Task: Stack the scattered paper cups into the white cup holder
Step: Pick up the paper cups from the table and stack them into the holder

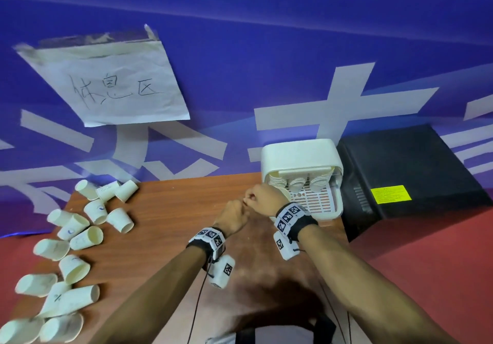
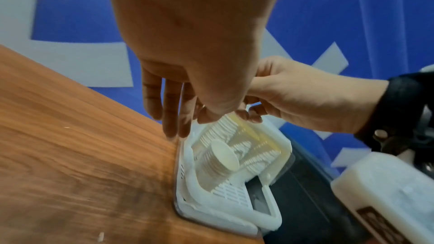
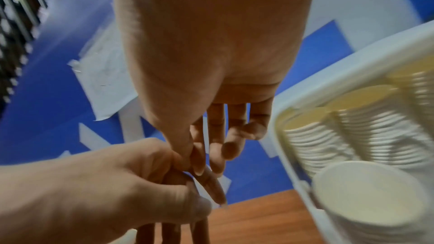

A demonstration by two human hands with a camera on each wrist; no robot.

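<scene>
The white cup holder [image 1: 298,154] stands at the table's back right, with nested stacks of paper cups [image 1: 298,183] lying inside it. Its slotted tray [image 2: 225,214] and the nearest cup stack [image 2: 218,157] show in the left wrist view, the stacks [image 3: 317,136] in the right wrist view. Several loose paper cups [image 1: 120,219] lie tipped over on the table's left side. My left hand [image 1: 240,207] and right hand [image 1: 253,198] meet just left of the holder's front. Their fingertips touch each other [image 3: 202,198], and I see no cup in either hand.
A wooden table [image 1: 173,210] carries everything. A black box [image 1: 400,170] with a yellow label stands against the holder's right side. The blue wall behind bears a taped paper sign [image 1: 112,84]. Bare wood lies between the loose cups and the holder.
</scene>
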